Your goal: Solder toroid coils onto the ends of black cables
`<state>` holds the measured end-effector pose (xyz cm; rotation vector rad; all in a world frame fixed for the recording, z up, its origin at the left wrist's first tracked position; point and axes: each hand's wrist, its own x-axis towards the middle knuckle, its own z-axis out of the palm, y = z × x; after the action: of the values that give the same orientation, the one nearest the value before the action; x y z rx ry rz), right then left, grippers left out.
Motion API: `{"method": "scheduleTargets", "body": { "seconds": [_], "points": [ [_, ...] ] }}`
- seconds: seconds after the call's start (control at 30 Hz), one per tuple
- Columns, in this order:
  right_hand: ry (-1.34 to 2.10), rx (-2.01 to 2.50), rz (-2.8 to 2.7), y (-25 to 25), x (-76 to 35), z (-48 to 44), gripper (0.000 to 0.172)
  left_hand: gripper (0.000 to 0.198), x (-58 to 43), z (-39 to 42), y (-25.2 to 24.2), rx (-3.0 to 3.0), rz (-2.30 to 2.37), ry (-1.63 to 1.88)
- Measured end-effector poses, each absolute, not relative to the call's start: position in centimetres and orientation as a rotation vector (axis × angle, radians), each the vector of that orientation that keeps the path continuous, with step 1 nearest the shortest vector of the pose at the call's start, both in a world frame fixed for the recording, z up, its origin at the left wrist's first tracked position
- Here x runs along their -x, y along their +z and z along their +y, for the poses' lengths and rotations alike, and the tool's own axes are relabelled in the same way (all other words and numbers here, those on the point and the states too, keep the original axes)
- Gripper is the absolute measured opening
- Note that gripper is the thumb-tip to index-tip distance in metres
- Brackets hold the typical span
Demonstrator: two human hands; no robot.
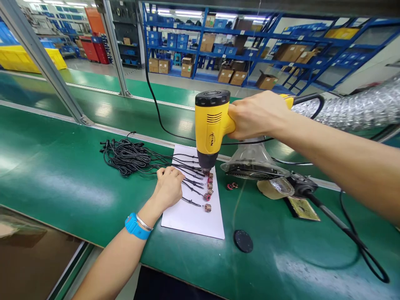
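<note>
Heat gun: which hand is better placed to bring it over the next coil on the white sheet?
Probably the right hand: it grips the heat gun above the coils; the left hand rests on the wires.

Right hand (254, 114) is raised at mid-frame and closed in a full fist grip, back of hand toward the camera. Right forearm is extended in from the right edge, wrist held about straight. Left hand (168, 187) is laid low, back up, fingers curled under; whether anything is pinched cannot be seen. Left forearm is angled up from bottom-left.
</note>
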<state>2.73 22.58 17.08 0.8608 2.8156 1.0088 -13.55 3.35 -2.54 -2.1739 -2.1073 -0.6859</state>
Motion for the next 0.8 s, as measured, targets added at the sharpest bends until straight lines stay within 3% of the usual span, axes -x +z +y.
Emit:
{"method": "scheduleTargets", "body": {
  "seconds": [0.8],
  "points": [
    [1.04,-0.861,2.805,16.94,-2.14,22.89,0.037,0.03,13.96,3.25,-2.29,2.131,-2.098,-0.737]
  ]
}}
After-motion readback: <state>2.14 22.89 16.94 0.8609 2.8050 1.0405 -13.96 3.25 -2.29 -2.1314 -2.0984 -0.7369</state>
